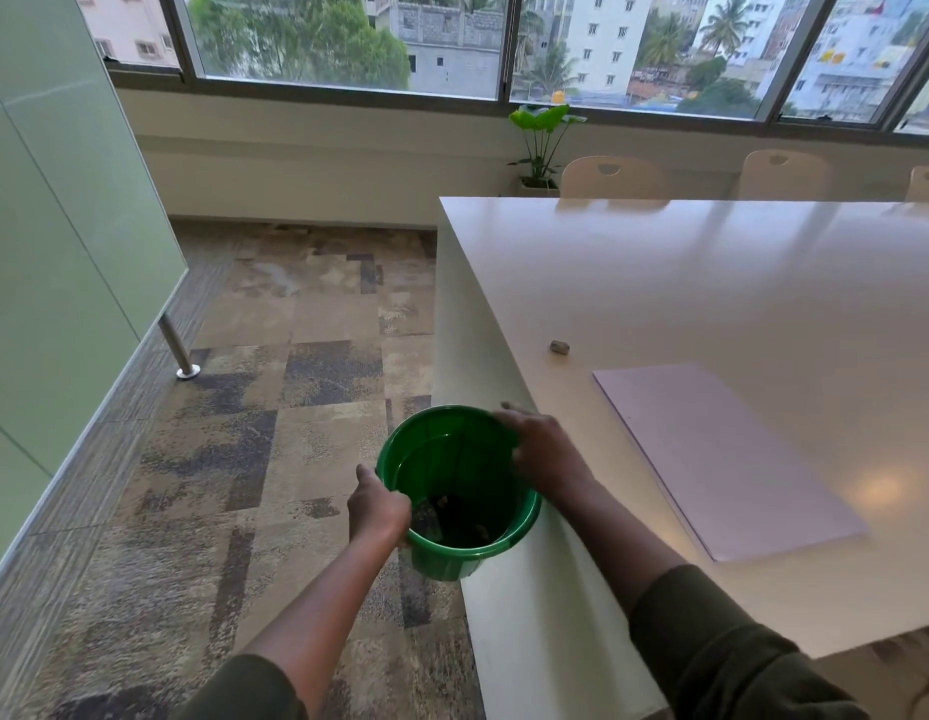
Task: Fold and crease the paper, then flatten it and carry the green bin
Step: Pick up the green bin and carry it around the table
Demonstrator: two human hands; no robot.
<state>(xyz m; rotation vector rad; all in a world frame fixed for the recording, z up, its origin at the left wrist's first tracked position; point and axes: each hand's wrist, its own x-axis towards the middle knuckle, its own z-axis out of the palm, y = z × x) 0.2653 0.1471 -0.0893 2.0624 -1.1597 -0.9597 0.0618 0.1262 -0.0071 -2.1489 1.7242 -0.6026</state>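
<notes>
1. Head view: green bin (454, 491) held beside the near corner of the white table (711, 283), just off its edge, above the carpet.
2. Left hand (377, 506) curled over the near rim; right hand (542, 449) gripping the far rim, next to the table edge. Two opposite holds, likely to keep the bin level for carrying.
3. Dark scraps in the bin bottom, unclear what.
4. Pale paper (722, 459) lying flat on the table, right of the bin; small grey lump (559, 347) beyond it.
5. No readable writing or labels.
</notes>
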